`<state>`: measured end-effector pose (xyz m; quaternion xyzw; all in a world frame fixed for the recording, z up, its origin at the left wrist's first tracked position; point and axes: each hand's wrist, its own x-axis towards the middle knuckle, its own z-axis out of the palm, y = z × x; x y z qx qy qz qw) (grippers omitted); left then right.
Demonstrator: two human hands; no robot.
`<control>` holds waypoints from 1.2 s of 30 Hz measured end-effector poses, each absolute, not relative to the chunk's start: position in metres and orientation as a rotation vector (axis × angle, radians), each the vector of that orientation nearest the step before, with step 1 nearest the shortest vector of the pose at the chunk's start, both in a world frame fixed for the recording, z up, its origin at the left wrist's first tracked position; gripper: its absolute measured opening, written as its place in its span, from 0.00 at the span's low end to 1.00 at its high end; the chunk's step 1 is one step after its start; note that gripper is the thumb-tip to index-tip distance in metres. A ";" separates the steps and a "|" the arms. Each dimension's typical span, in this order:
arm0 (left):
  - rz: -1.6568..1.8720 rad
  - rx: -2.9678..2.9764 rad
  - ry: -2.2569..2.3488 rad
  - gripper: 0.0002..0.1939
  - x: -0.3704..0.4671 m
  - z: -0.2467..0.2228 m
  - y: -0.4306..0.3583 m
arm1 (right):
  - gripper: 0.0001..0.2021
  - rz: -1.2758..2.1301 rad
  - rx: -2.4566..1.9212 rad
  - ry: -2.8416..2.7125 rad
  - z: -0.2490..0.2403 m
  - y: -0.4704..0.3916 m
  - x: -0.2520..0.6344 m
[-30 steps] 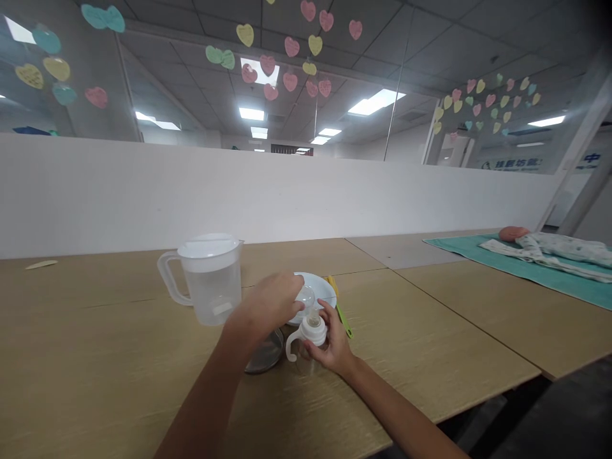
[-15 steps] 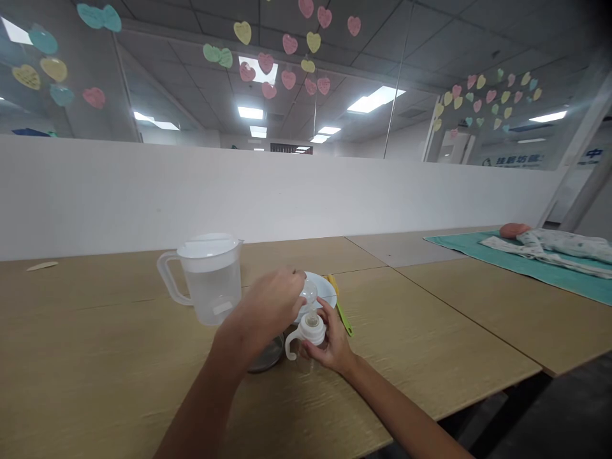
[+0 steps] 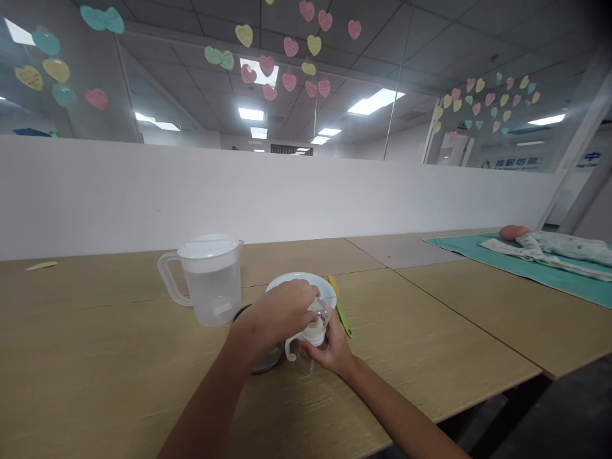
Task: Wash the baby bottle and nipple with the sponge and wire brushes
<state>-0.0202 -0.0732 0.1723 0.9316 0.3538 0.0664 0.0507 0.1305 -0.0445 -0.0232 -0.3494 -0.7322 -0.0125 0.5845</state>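
A baby bottle (image 3: 314, 336) with a white collar and a curved white side handle stands low over the table. My right hand (image 3: 336, 344) is closed around its right side. Over the bottle's top, my left hand (image 3: 284, 309) grips a clear dome-shaped bottle cap (image 3: 323, 308). The cap is tilted and close to the nipple; whether the two touch I cannot tell. My left hand and wrist partly cover a dark-rimmed round bowl (image 3: 268, 361) and a pale blue-white plate (image 3: 291, 278) behind.
A clear plastic pitcher (image 3: 213, 280) stands at the left. Right of the plate lies a brush with a green handle (image 3: 345, 320) and yellow head. A doll in patterned cloth (image 3: 564, 245) rests on a teal mat (image 3: 459, 245) at far right. A white partition (image 3: 287, 197) borders the table.
My left hand has moved right and slightly down, bringing the clear cap from above the plate to the bottle's top. The right hand keeps its hold on the bottle.
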 end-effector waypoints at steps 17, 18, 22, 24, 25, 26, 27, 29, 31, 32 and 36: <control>0.069 2.638 1.128 0.15 -0.021 0.169 -0.053 | 0.26 -0.038 -0.903 -1.722 -0.025 -0.047 0.129; 0.069 2.651 1.129 0.15 -0.021 0.169 -0.054 | 0.25 -0.040 -0.908 -1.720 -0.024 -0.047 0.128; 0.075 2.705 1.114 0.14 -0.020 0.168 -0.055 | 0.21 -0.035 -0.929 -1.693 -0.020 -0.050 0.125; 0.075 2.714 1.114 0.14 -0.019 0.167 -0.054 | 0.19 -0.042 -0.934 -1.669 -0.018 -0.051 0.124; 0.077 2.715 1.119 0.14 -0.019 0.166 -0.054 | 0.18 -0.046 -0.935 -1.658 -0.017 -0.051 0.123; 0.082 2.716 1.120 0.15 -0.019 0.166 -0.053 | 0.18 -0.049 -0.935 -1.650 -0.017 -0.051 0.123; 0.084 2.711 1.121 0.15 -0.019 0.165 -0.053 | 0.17 -0.050 -0.934 -1.645 -0.017 -0.051 0.122; 0.076 2.668 1.127 0.15 -0.019 0.165 -0.052 | 0.17 -0.057 -0.937 -1.637 -0.017 -0.051 0.121; 0.056 2.592 1.132 0.16 -0.019 0.165 -0.052 | 0.17 -0.073 -0.949 -1.633 -0.017 -0.051 0.121; 0.046 2.553 1.136 0.17 -0.020 0.166 -0.052 | 0.17 -0.084 -0.957 -1.631 -0.017 -0.051 0.121; 0.022 2.465 1.128 0.20 -0.022 0.166 -0.047 | 0.17 -0.117 -0.972 -1.636 -0.017 -0.051 0.122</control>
